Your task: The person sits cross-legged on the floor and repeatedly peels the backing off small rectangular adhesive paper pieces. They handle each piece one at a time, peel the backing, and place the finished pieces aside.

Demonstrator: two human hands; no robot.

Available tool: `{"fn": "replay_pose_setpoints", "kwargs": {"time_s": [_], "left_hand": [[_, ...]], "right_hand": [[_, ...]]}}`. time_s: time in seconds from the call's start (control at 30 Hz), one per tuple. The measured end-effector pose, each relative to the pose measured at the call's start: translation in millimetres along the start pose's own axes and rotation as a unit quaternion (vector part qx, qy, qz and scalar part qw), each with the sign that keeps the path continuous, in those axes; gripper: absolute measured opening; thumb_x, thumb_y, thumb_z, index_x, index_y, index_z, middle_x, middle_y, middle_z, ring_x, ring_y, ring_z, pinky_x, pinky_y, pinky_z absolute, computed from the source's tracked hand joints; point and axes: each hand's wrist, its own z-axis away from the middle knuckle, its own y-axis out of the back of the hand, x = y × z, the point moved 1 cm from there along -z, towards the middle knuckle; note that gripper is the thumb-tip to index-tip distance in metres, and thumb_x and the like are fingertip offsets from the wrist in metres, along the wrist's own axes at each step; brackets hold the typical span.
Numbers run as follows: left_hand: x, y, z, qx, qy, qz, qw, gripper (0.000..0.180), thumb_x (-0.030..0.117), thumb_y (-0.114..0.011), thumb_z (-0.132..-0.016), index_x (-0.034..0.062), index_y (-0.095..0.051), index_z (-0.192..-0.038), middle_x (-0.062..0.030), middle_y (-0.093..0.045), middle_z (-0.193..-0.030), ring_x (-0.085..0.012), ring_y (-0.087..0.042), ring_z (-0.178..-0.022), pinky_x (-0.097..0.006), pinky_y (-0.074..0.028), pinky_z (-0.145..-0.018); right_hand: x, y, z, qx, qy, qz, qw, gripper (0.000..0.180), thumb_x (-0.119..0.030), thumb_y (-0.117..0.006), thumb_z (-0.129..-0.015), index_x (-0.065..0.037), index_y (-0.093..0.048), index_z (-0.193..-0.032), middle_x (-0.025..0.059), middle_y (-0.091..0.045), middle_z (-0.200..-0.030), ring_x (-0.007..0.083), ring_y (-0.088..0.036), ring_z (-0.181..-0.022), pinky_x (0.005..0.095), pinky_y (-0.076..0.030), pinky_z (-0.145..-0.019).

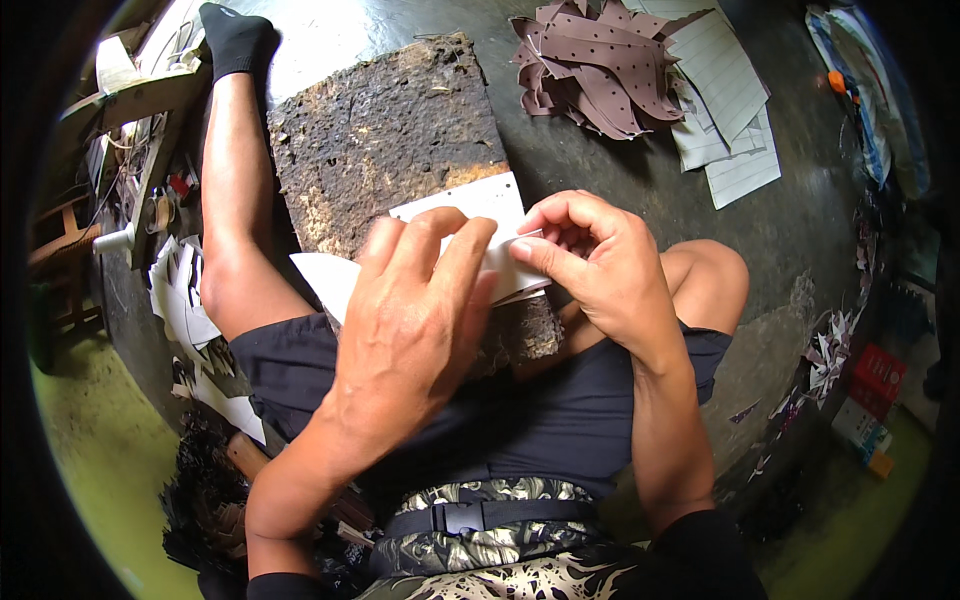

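Board [385, 140], dark and rough, carries white sheets [485, 195] near its right edge, at the near end. You seem to be separating or aligning them; the next move likely calls for a light, steady pinch. Your left hand [400, 320] arches over them, hiding much; its grip cannot be told. Your right hand [615, 275] pinches a white edge between thumb and forefinger.

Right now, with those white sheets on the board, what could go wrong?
1. The right hand appears to pinch just an edge of the white sheets; it might slip or crease.
2. The rough, pitted board could snag or mark them.
3. The left hand covers part of them, so a misalignment there might go unseen.
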Motion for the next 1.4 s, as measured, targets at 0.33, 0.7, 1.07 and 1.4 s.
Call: {"fn": "replay_pose_setpoints", "kwargs": {"time_s": [0.33,0.7,1.07,1.4], "left_hand": [[-3.5,-33.7,1.7,0.046,0.082,0.194,0.977,0.032,0.006,-0.089,-0.096,0.0090,-0.081,-0.127,-0.0106,-0.075,-0.109,-0.0308,-0.078,-0.092,-0.043,-0.064,-0.076],[-0.1,-32.5,1.9,0.043,0.026,0.106,0.993,0.035,0.005,-0.088,-0.096,0.0109,-0.083,-0.130,-0.0077,-0.071,-0.109,-0.0220,-0.076,-0.081,-0.038,-0.062,-0.068],[-3.9,-33.2,1.9,0.039,0.000,0.099,0.994,0.037,0.005,-0.088,-0.096,0.0086,-0.084,-0.133,-0.0080,-0.071,-0.111,-0.0193,-0.075,-0.077,-0.036,-0.061,-0.063],[-1.5,-31.0,-1.8,0.027,0.004,0.109,0.994,0.034,0.006,-0.088,-0.098,0.0061,-0.082,-0.131,-0.0089,-0.071,-0.112,-0.0208,-0.077,-0.076,-0.037,-0.061,-0.064]], "right_hand": [[18.5,10.2,-1.1,-0.041,-0.051,-0.154,0.986,0.017,-0.007,-0.083,-0.107,0.000,-0.083,-0.123,-0.0022,-0.079,-0.104,0.0018,-0.064,-0.087,0.0213,-0.054,-0.075],[8.6,-0.2,-2.8,0.006,-0.060,-0.088,0.994,0.021,-0.020,-0.079,-0.114,0.001,-0.080,-0.116,-0.0022,-0.073,-0.092,0.0026,-0.062,-0.077,0.0205,-0.053,-0.069],[16.6,-2.6,-1.6,0.004,-0.077,-0.130,0.989,0.023,-0.023,-0.077,-0.116,0.000,-0.079,-0.116,-0.0039,-0.072,-0.091,0.0007,-0.060,-0.076,0.0187,-0.051,-0.067],[28.1,-13.0,-2.0,0.036,-0.041,-0.112,0.992,0.029,-0.025,-0.072,-0.119,0.003,-0.074,-0.113,-0.0017,-0.069,-0.088,0.0039,-0.057,-0.082,0.0269,-0.051,-0.069]]}}
